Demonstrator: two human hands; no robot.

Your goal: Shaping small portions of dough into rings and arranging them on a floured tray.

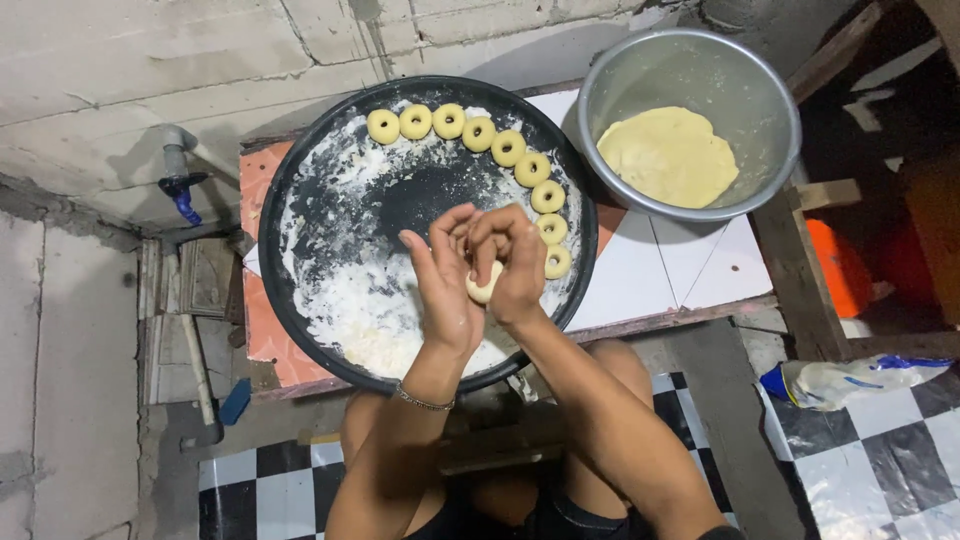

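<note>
My left hand (pixel 445 280) and my right hand (pixel 512 262) are pressed together over a round black tray (pixel 300 180) dusted with white flour. Between them they hold a small pale piece of dough (pixel 484 288), mostly hidden by the fingers. Several ring-shaped dough pieces (pixel 480 133) lie in a curved row along the tray's far and right rim. A metal bowl (pixel 760 90) at the upper right holds a flat yellow mass of dough (pixel 668 155). A thin bracelet circles my left wrist.
The tray and bowl rest on a low tiled table (pixel 660 280) against a concrete wall. A blue-handled tap (pixel 182 185) sticks out at left. A plastic bag (pixel 840 380) lies on the checkered floor at right. My knees sit under the table's front edge.
</note>
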